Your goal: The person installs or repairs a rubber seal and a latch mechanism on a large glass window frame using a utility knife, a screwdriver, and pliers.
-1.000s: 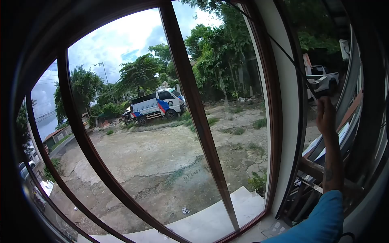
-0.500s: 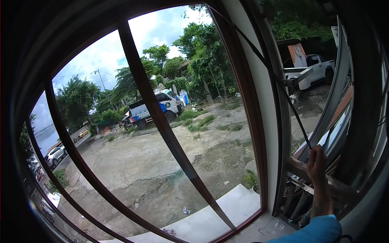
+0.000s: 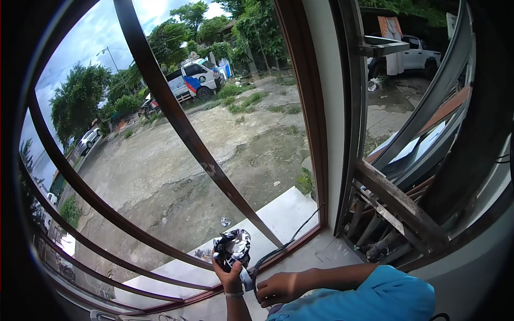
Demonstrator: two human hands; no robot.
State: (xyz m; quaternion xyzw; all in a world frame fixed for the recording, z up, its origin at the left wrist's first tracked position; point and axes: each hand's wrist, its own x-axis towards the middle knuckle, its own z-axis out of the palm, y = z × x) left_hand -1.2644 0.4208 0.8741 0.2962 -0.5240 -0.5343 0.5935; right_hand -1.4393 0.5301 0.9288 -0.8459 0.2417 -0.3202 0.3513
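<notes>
My left hand (image 3: 230, 276), with a band at the wrist, is closed on a crumpled black-and-white wad (image 3: 239, 245) that looks like printed paper or plastic. My right hand (image 3: 277, 288) is beside it, lower and to the right, fingers curled inward. A thin black strip (image 3: 289, 242) runs from the window frame's lower corner down to my right fingers, which appear closed on it; its end is hidden. Both hands are in front of the brown-framed window (image 3: 201, 151), near its sill.
To the right, metal bars and a wooden beam (image 3: 399, 206) fill an opening beside the grey wall (image 3: 336, 115). Outside are a white step (image 3: 292, 211), cracked concrete, a white-and-blue van (image 3: 195, 77) and a white vehicle (image 3: 415, 56). A crumpled scrap (image 3: 225, 221) lies beyond the glass.
My right hand has come down from the right-hand bars to low centre. The black strip, stretched from the top of the frame before, now hangs low. My left hand with the wad has entered view.
</notes>
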